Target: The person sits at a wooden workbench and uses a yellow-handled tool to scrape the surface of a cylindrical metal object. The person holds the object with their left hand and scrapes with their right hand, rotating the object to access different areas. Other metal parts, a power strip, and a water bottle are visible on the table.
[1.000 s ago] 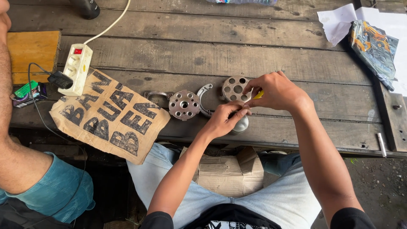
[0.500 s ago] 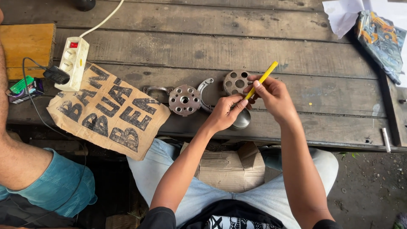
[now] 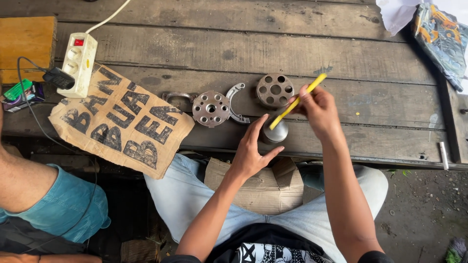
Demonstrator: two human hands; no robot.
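My right hand (image 3: 317, 107) grips a thin yellow stick (image 3: 297, 101) that slants from upper right down to lower left, its lower tip over a small round metal cup (image 3: 274, 133) at the near edge of the wooden table (image 3: 243, 53). My left hand (image 3: 252, 151) is spread open right next to that cup, fingers apart, holding nothing. Behind the cup lie a drilled metal disc (image 3: 275, 89), a second drilled disc (image 3: 210, 108) and a curved metal bracket (image 3: 236, 102).
A lettered piece of cardboard (image 3: 119, 122) lies on the left, with a white power strip (image 3: 77, 63), a plugged black adapter (image 3: 57, 78) and a wooden block (image 3: 27, 44) beyond it. Paper and a printed bag (image 3: 438, 39) sit far right. Another person's arm (image 3: 19, 180) is at left.
My left hand has let go near the stick and dropped back, spreading open beside the cup. The right hand has tilted the yellow stick down over the cup.
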